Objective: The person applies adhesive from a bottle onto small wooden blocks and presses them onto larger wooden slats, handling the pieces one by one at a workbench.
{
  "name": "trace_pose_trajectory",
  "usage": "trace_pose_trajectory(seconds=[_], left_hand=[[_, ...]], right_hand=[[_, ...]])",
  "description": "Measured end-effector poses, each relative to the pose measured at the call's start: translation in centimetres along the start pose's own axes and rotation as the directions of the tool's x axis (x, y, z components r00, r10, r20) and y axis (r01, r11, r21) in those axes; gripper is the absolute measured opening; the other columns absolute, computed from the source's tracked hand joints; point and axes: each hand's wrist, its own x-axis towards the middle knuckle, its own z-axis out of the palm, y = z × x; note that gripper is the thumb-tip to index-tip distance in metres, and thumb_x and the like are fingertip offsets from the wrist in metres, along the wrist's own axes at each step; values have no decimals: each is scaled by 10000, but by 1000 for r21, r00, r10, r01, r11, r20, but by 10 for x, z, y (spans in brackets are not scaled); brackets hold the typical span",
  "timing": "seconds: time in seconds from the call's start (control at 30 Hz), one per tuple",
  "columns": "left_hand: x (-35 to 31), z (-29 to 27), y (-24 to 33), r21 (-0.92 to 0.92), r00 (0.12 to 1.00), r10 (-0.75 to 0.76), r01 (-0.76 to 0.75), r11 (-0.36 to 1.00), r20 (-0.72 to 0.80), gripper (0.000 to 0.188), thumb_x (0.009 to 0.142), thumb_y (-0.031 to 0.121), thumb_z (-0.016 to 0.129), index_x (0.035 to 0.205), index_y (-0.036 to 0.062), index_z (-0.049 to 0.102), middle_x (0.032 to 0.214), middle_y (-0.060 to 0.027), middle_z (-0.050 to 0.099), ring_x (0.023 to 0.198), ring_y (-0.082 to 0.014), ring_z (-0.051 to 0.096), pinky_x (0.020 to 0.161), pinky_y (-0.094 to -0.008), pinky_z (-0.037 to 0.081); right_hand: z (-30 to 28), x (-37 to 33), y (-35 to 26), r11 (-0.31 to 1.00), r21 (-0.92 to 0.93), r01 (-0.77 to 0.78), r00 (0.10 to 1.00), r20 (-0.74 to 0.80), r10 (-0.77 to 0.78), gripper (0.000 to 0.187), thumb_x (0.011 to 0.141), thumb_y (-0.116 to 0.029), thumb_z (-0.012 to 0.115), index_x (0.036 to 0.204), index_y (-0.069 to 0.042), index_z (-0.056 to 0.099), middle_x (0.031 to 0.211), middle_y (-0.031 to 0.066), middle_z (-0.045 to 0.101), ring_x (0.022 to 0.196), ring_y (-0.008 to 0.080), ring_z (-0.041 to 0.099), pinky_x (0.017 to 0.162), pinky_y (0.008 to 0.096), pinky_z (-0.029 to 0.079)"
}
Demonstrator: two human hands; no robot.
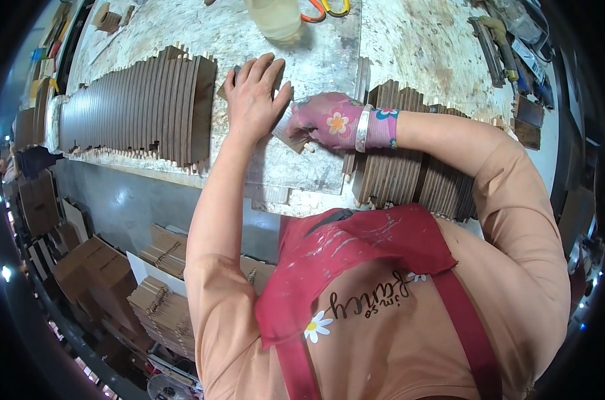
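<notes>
My bare left hand (254, 97) lies over a small wooden board (282, 139), its fingers stretched out and slightly apart. A dark corner of a piece shows beside its fingertips. My right hand (326, 121), in a purple flowered glove with a pale band at the wrist, is closed at the near end of that board. Its fingers curl inward, hiding what they hold, if anything. A short light dowel (308, 147) sticks out at the board's end just below the glove.
A long row of upright brown boards (132, 107) with dowel ends stands at left. More stacked boards (389, 167) lie under my right forearm. At the back are a jar of pale liquid (276, 19) and orange-and-yellow-handled scissors (324, 9). A tool (499, 47) lies far right.
</notes>
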Motion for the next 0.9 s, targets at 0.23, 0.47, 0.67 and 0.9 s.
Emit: trace_pose_trajectory(seconds=[0.23,0.47,0.67,0.9], left_hand=[[0,-1,1,-12,1000,1,-1,1000,-21,450,888,361,587,1289,157,594,1386,-47,529,1304,-267,451,1107,-529,243],[0,-2,2,-14,1000,-1,1,1000,-27,448,881,358,591,1282,159,592,1379,-41,531,1298,-254,456,1112,-538,244],[-1,-1,1,-13,999,3,-3,1000,-35,457,879,360,589,1292,164,590,1377,-43,534,1293,-263,463,1106,-531,254],[-1,0,1,-15,999,-3,2,1000,-40,454,880,347,591,1295,163,588,1374,-46,538,1295,-277,461,1107,-515,255]], right_hand=[[-2,2,-2,996,93,-13,1000,-7,13,219,791,-57,613,984,-124,692,911,110,687,882,329,654,761,421,506],[2,3,5,988,151,-12,999,-29,17,152,840,-155,631,959,-127,721,927,113,699,894,312,657,777,406,502],[-4,-4,1,982,187,-19,999,49,10,132,833,-139,648,932,-112,729,922,100,705,887,279,667,769,382,506],[-2,-9,-4,973,208,-102,992,-58,116,249,872,-205,612,1083,-96,687,1020,136,690,986,313,651,874,398,504]])
